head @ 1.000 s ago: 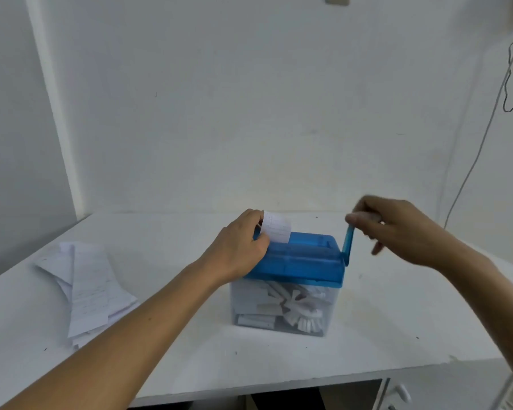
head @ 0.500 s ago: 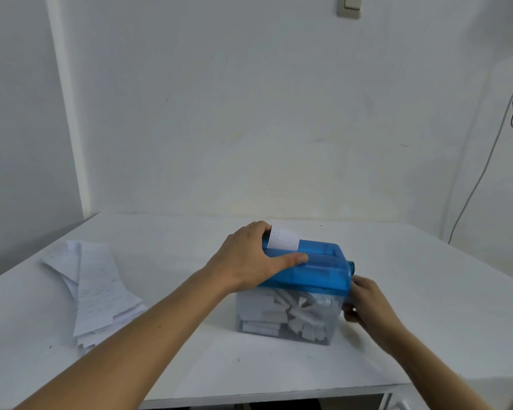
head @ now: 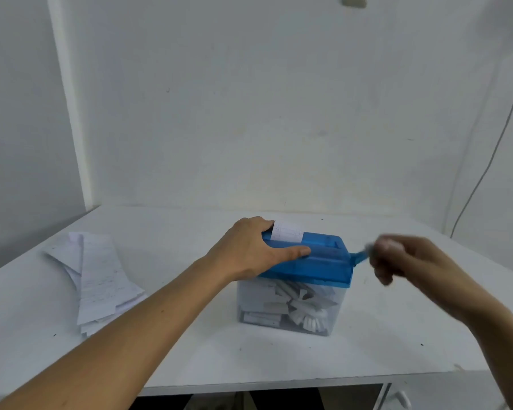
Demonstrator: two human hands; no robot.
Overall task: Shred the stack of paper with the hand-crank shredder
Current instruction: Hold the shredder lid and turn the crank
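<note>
A hand-crank shredder with a blue lid (head: 323,263) and a clear bin (head: 258,300) full of white strips stands mid-table. A short end of a paper sheet (head: 287,233) sticks up from the slot at the lid's far left. My left hand (head: 250,250) lies over the lid's left side, thumb along the top, pressing it down. My right hand (head: 397,258), blurred by motion, grips the blue crank handle (head: 358,257) at the shredder's right side, level with the lid. A stack of paper (head: 98,279) lies on the table to the left.
The white table (head: 190,356) meets white walls at the back and left. Its front edge runs below my arms. A thin cable (head: 485,170) hangs down the right wall. A wall switch (head: 354,0) shows at the top.
My right hand swung the crank from above the lid down to the bin's side and back up to lid level. The sheet sank lower into the slot. My left hand stayed on the lid.
</note>
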